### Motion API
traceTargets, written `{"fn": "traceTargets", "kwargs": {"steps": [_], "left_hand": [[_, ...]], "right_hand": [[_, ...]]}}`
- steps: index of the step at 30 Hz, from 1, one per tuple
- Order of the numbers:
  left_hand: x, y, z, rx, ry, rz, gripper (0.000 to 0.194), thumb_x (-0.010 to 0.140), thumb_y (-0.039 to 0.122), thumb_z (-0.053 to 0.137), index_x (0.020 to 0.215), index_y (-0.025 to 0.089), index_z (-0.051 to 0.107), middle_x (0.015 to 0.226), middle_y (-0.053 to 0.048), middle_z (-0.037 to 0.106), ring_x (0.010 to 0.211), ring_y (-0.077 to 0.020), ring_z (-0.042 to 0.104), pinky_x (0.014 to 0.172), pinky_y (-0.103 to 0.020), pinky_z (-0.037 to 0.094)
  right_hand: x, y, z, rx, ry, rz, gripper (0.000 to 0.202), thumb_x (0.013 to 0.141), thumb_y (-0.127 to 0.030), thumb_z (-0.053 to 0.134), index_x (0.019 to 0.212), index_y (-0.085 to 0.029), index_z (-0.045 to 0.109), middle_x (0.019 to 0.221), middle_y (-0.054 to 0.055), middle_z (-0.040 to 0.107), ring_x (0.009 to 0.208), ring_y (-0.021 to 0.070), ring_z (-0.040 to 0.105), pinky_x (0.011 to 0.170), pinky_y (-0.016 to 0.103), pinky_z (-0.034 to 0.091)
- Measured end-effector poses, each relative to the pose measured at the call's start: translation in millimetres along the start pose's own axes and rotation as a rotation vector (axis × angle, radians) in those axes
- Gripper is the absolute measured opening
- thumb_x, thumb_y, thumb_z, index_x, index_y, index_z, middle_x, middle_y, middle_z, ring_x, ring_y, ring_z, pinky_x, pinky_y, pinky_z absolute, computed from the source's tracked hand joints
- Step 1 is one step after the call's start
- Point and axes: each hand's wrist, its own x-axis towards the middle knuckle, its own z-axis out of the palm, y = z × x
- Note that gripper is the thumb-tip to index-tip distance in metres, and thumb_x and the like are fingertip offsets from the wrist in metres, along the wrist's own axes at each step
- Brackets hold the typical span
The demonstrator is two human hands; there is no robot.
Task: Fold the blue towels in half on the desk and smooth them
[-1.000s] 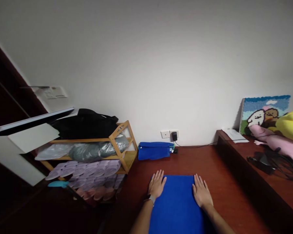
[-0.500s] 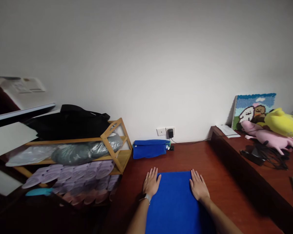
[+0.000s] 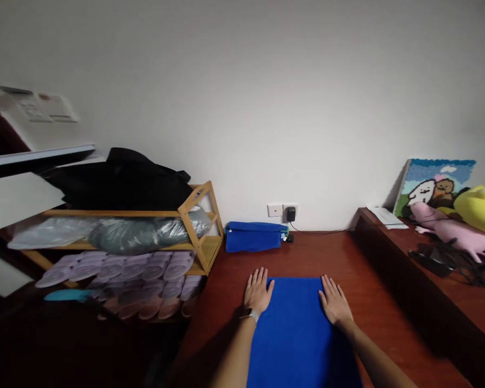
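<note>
A blue cloth lies flat on the reddish-brown wooden table, its near end running out of view. My left hand rests flat with spread fingers along the cloth's left edge, near its far corner, and a watch sits on that wrist. Along the right edge, close to the other far corner, my right hand lies flat with its fingers stretched out. Neither hand grips anything. Behind them, a folded blue cloth lies against the wall.
A wooden rack at left holds a black bag, plastic-wrapped items and several slippers. A charger is plugged in at the wall. On the raised right surface are a pink plush toy, a yellow one and a dog picture.
The camera view has turned slightly, so the scene sits a little differently in frame. Both hands stay flat at the cloth's edges, and the cloth looks the same.
</note>
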Motion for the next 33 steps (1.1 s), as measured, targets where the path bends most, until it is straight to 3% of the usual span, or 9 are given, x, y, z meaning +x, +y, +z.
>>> {"fn": "traceTargets", "kwargs": {"steps": [7,12,14,16,19,23,26,33], "left_hand": [[3.0,-2.0,7.0,-0.004,0.008,0.005,0.07,0.104,0.058,0.018,0.158,0.02,0.038,0.166,-0.006,0.037,0.155,-0.0263,0.027,0.127,-0.048,0.02],[9.2,-3.6,0.0,0.002,-0.013,0.009,0.071,0.103,0.061,0.02,0.159,0.019,0.036,0.164,-0.009,0.04,0.154,-0.03,0.029,0.126,-0.054,0.019],[7.7,8.6,-2.2,-0.004,0.062,0.011,0.07,0.104,0.057,0.019,0.16,0.018,0.032,0.164,-0.009,0.04,0.155,-0.031,0.027,0.127,-0.056,0.017],[1.3,33.8,0.3,-0.01,0.111,0.067,0.067,0.106,0.053,0.019,0.161,0.017,0.03,0.166,-0.009,0.036,0.156,-0.0291,0.025,0.128,-0.053,0.017],[-15.8,87.8,14.8,-0.023,0.071,0.255,0.063,0.106,0.054,0.023,0.16,0.025,0.034,0.167,-0.001,0.036,0.155,-0.0224,0.028,0.128,-0.043,0.023],[-34.7,143.4,34.7,-0.071,0.003,0.366,0.063,0.106,0.052,0.02,0.163,0.025,0.025,0.167,-0.004,0.034,0.155,-0.0234,0.027,0.127,-0.047,0.024],[-37.2,152.5,35.7,-0.074,-0.036,0.371,0.064,0.106,0.054,0.02,0.163,0.025,0.021,0.168,-0.004,0.032,0.156,-0.0246,0.024,0.128,-0.049,0.023],[-34.4,146.3,25.0,-0.067,-0.077,0.386,0.064,0.106,0.056,0.02,0.163,0.026,0.023,0.169,-0.004,0.03,0.156,-0.0244,0.024,0.128,-0.05,0.022]], "right_hand": [[-1.6,-3.9,-6.0,-0.013,-0.019,0.013,0.069,0.102,-0.05,0.013,0.163,-0.017,0.015,0.171,0.0,0.017,0.158,0.0178,0.012,0.129,0.039,0.006],[-2.1,-5.5,-9.2,0.01,-0.017,0.008,0.069,0.102,-0.05,0.013,0.163,-0.017,0.014,0.171,0.0,0.017,0.158,0.0178,0.011,0.129,0.039,0.005],[-1.5,-5.5,-9.4,0.028,-0.024,0.005,0.069,0.102,-0.05,0.012,0.163,-0.017,0.014,0.171,0.0,0.016,0.158,0.0176,0.01,0.129,0.039,0.005],[-1.0,-5.5,-10.1,0.045,-0.03,0.002,0.07,0.102,-0.05,0.012,0.163,-0.017,0.013,0.171,0.0,0.014,0.158,0.0178,0.009,0.129,0.04,0.004],[-2.1,-5.5,-13.5,0.058,-0.029,-0.002,0.07,0.102,-0.049,0.011,0.163,-0.015,0.012,0.171,0.001,0.014,0.158,0.018,0.008,0.129,0.04,0.003],[-5.2,-5.6,-20.8,0.062,-0.039,-0.02,0.069,0.102,-0.046,0.011,0.163,-0.014,0.012,0.171,0.001,0.012,0.159,0.0177,0.007,0.128,0.039,0.004],[-6.1,-6.0,-24.2,0.063,-0.052,-0.017,0.068,0.102,-0.044,0.012,0.163,-0.013,0.012,0.171,0.001,0.01,0.159,0.0179,0.006,0.128,0.039,0.003],[-4.8,-8.6,-27.8,0.075,-0.076,-0.009,0.068,0.101,-0.044,0.012,0.163,-0.014,0.012,0.171,0.0,0.009,0.159,0.0184,0.005,0.128,0.04,0.003]]}}
